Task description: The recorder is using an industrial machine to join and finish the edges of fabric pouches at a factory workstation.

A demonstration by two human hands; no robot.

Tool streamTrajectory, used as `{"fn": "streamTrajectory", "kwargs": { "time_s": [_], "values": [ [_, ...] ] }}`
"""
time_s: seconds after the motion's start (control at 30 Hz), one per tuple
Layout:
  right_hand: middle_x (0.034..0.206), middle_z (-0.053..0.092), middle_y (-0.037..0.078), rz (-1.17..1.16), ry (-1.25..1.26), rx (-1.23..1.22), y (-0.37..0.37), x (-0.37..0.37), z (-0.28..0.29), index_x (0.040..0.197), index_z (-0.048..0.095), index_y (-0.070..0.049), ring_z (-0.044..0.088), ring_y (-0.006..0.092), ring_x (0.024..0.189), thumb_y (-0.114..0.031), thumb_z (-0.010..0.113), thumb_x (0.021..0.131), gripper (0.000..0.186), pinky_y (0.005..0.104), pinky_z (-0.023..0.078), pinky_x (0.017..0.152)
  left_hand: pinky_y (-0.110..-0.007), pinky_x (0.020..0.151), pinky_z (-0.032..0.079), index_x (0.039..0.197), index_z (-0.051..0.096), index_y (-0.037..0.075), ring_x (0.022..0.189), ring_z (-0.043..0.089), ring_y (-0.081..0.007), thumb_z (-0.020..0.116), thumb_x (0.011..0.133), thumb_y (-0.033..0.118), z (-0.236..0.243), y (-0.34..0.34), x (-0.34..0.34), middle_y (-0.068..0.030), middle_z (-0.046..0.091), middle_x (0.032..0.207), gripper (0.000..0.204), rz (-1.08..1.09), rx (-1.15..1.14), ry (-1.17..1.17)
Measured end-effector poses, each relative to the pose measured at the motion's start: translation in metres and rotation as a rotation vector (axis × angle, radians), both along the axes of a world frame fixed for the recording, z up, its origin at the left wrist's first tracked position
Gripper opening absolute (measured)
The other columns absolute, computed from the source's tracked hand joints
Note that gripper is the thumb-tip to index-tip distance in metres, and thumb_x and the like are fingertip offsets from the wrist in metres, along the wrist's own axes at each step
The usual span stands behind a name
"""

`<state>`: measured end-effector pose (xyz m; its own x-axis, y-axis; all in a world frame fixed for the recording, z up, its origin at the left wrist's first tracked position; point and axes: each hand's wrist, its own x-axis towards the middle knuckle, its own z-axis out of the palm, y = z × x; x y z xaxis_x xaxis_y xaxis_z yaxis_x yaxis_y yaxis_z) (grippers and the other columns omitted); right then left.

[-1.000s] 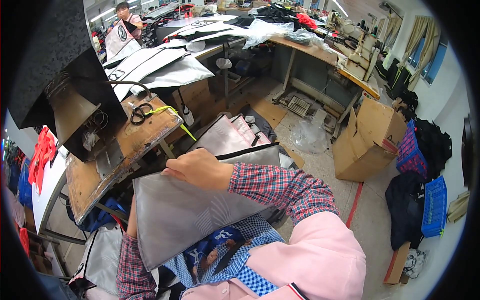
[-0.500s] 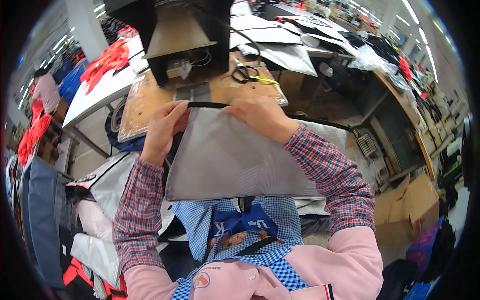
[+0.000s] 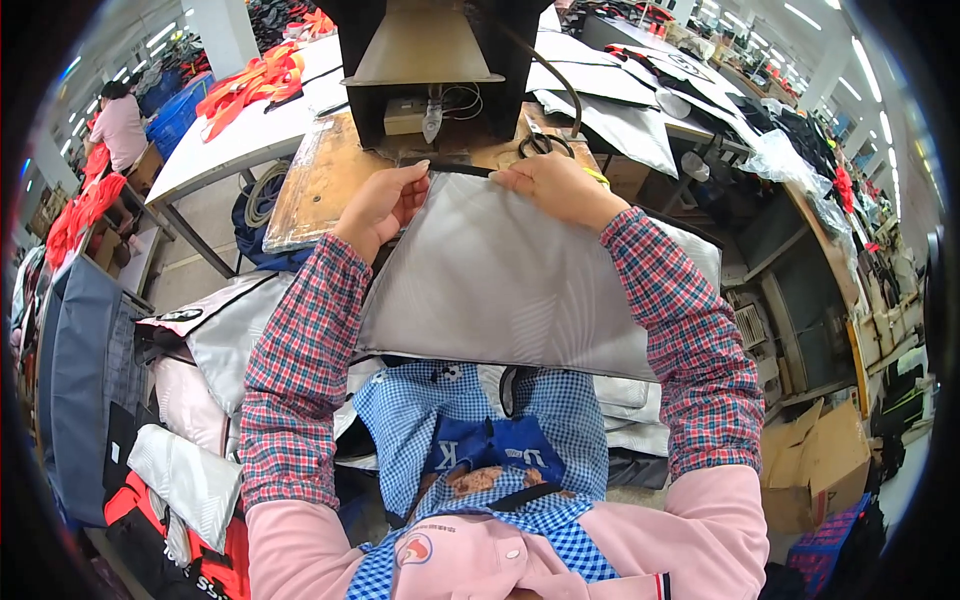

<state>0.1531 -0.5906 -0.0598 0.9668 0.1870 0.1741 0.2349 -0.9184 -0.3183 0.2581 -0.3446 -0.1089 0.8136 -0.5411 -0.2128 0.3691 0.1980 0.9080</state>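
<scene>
A grey fabric panel (image 3: 510,275) with dark edges is stretched between my hands in front of my body. Black trim (image 3: 462,170) runs along its far edge. My left hand (image 3: 385,208) pinches that edge at the far left corner. Farther right on the same edge, my right hand (image 3: 562,188) is closed with thumb and fingers on the fabric. The held edge lies at the front of a dark machine (image 3: 425,75) with a flared metal hood, over a wooden work board (image 3: 325,185). The panel's near part hangs in front of my checked apron.
Black-handled scissors (image 3: 547,146) lie on the board behind my right hand. White tables (image 3: 235,150) hold orange straps (image 3: 255,85) and pale flat panels (image 3: 610,125). Folded pale pieces (image 3: 185,480) are piled at left; a cardboard box (image 3: 815,455) stands at right. A person (image 3: 120,125) is at far left.
My hands and the panel have moved forward, its held edge now nearer the machine's front. The view has shifted, so the surroundings sit farther right. Both hands keep hold of the panel.
</scene>
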Motion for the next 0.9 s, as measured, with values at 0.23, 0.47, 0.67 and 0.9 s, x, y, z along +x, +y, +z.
{"fn": "streamTrajectory", "kwargs": {
  "time_s": [0.23,0.47,0.67,0.9],
  "values": [
    [0.097,0.068,0.017,0.068,-0.026,-0.013,-0.007,0.033,-0.006,0.115,0.067,-0.011,0.064,0.0317,0.091,-0.035,0.051,0.097,0.034,0.0370,0.050,0.082,-0.021,0.065,0.047,0.084,0.059,0.010,0.067,0.055,-0.0079,0.064,0.092,0.017,-0.007,-0.012,0.023,0.0033,0.059,0.075,0.012,0.110,-0.072,0.032],
    [0.103,0.068,0.018,0.053,0.002,0.045,-0.007,0.044,-0.003,0.110,0.069,-0.008,0.064,0.0340,0.094,-0.044,0.050,0.095,0.044,0.0390,0.050,0.086,-0.021,0.064,0.047,0.086,0.060,0.009,0.068,0.055,-0.0084,0.064,0.091,0.016,-0.011,-0.014,0.044,0.0019,0.060,0.076,0.010,0.118,-0.089,0.045],
    [0.106,0.067,0.017,-0.028,-0.017,0.016,-0.003,0.042,0.003,0.111,0.069,-0.009,0.064,0.0333,0.096,-0.041,0.050,0.096,0.040,0.0376,0.049,0.088,-0.021,0.064,0.047,0.087,0.061,0.008,0.067,0.055,-0.0087,0.062,0.091,0.014,-0.007,-0.017,0.050,0.0012,0.060,0.077,0.007,0.142,-0.098,0.049],
    [0.103,0.068,0.016,-0.031,-0.041,0.003,-0.001,0.042,0.004,0.112,0.070,-0.014,0.065,0.0332,0.094,-0.041,0.050,0.096,0.037,0.0388,0.051,0.085,-0.022,0.065,0.048,0.087,0.062,0.007,0.067,0.055,-0.0095,0.061,0.091,0.012,0.001,-0.020,0.047,0.0011,0.060,0.076,0.006,0.172,-0.093,0.043]
  ]
}}
